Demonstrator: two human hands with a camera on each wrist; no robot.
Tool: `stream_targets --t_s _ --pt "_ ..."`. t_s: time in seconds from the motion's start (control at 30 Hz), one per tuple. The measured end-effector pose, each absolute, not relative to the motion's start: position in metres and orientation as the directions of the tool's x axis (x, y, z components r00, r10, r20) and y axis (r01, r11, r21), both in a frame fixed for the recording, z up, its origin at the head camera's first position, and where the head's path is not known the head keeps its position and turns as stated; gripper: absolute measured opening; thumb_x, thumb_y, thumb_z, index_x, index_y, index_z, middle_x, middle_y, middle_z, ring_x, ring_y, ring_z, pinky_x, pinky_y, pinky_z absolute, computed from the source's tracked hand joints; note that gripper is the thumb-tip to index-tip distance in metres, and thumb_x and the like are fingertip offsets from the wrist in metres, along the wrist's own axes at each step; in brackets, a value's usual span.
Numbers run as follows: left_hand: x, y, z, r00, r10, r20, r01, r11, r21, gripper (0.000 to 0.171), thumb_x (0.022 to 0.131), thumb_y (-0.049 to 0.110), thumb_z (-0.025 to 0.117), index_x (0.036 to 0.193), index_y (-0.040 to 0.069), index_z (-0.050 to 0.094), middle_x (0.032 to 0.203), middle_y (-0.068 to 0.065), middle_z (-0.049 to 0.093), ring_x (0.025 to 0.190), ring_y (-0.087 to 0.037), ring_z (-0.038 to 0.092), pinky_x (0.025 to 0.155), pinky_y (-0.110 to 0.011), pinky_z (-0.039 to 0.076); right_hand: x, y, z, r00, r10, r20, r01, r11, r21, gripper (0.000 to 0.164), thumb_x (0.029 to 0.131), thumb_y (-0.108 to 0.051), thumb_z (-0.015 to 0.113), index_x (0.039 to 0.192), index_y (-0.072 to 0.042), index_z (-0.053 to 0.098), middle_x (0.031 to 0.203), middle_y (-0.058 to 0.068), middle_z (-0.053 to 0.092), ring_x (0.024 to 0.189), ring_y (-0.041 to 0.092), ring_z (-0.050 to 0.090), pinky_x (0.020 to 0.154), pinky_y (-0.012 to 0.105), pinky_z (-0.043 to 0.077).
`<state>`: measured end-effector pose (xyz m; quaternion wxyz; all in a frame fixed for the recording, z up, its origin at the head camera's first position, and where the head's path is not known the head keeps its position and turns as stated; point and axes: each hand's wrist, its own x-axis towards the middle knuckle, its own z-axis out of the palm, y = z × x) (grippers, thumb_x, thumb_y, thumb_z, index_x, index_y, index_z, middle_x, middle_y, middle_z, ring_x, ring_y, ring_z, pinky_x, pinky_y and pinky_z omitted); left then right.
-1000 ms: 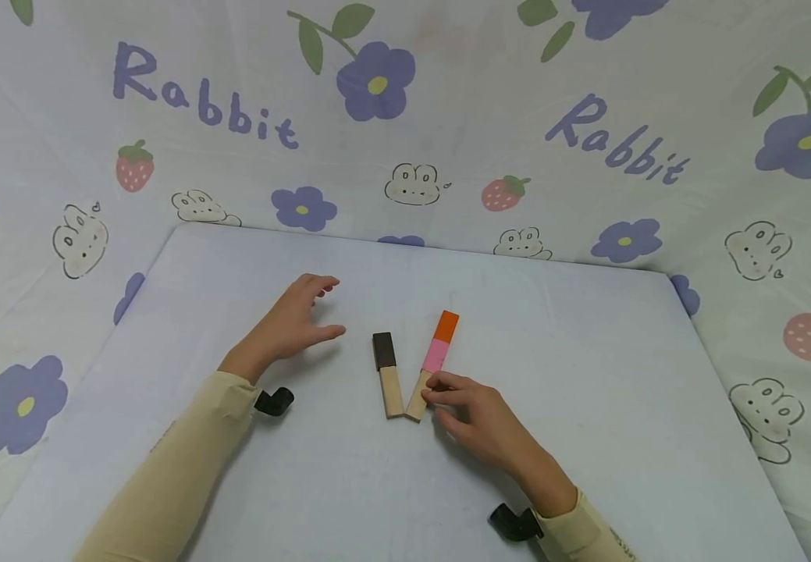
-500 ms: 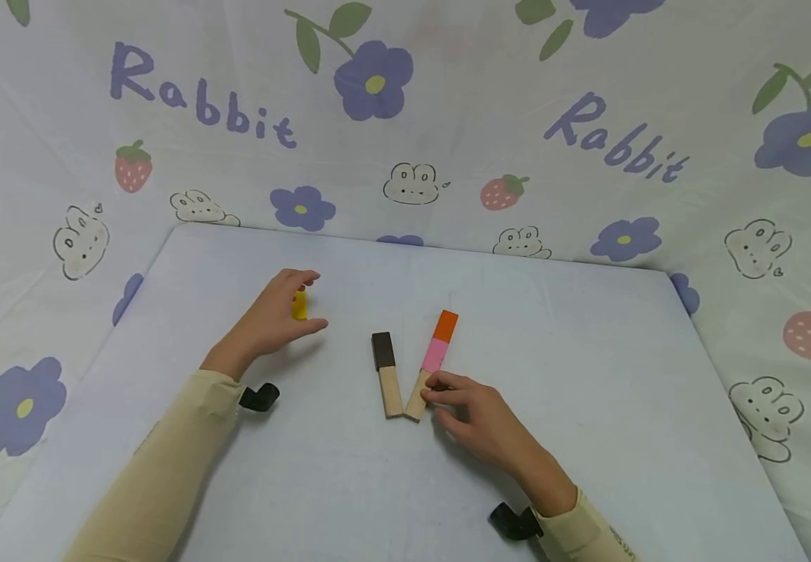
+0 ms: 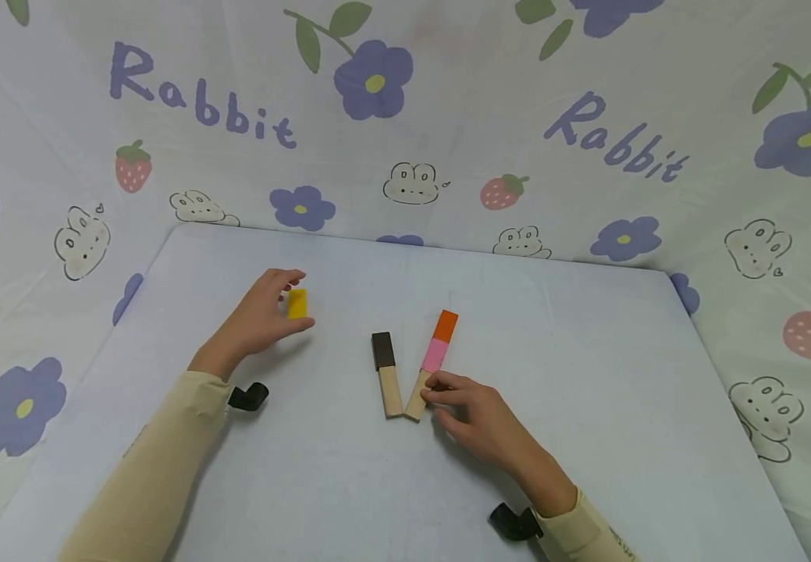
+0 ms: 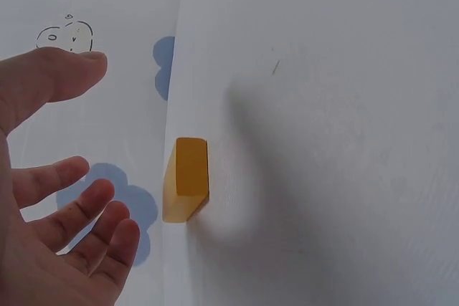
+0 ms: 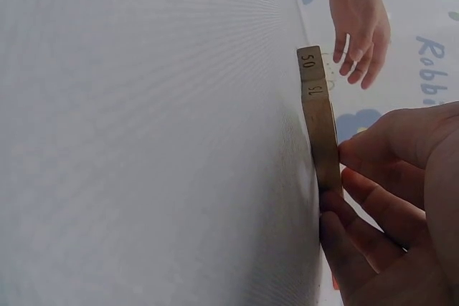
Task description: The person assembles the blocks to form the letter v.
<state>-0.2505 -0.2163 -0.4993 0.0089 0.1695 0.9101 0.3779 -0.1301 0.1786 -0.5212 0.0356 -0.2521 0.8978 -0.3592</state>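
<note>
My left hand point(image 3: 261, 312) is spread around a yellow block point(image 3: 297, 304), with thumb and fingers apart. In the left wrist view a gap shows between the fingertips and the yellow block point(image 4: 192, 168). The fingertips of my right hand point(image 3: 478, 417) rest at the side of a plain wooden block point(image 3: 416, 402), partly covering it. Beyond that block, a pink block point(image 3: 435, 355) and an orange block point(image 3: 446, 326) continue the row. To the left, a dark brown block point(image 3: 383, 351) lines up with another plain wooden block point(image 3: 390, 393). The two rows meet at their near ends in a V.
Everything lies on a white tabletop point(image 3: 588, 375). A patterned cloth point(image 3: 405, 101) with flowers, rabbits and strawberries hangs behind and at the sides. Black wrist cameras sit at the left sleeve point(image 3: 152, 468) and the right sleeve point(image 3: 577, 531). Printed digits show on the wooden block ends point(image 5: 310, 66).
My left hand has drawn back to the left, and the yellow block, hidden at first, now shows beside its fingers. My right hand and the two rows have stayed put.
</note>
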Motion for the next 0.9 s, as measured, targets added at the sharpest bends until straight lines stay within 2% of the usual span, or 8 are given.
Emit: stream_targets --t_s 0.9 --pt "-0.255 -0.231 -0.505 -0.958 0.28 0.061 0.239 0.664 0.708 0.084 0.094 0.022 0.086 0.162 0.001 0.042 0.155 -0.022 0.044 0.134 -0.044 0.05 0.115 -0.059 0.042 -0.129 0.18 -0.522 -0.876 -0.467 0.117 -0.419 0.619 -0.664 0.036 0.1 -0.006 0.077 0.136 -0.008 0.076 0.142 -0.001 0.068 0.137 0.023 0.061 0.111 0.046 0.05"
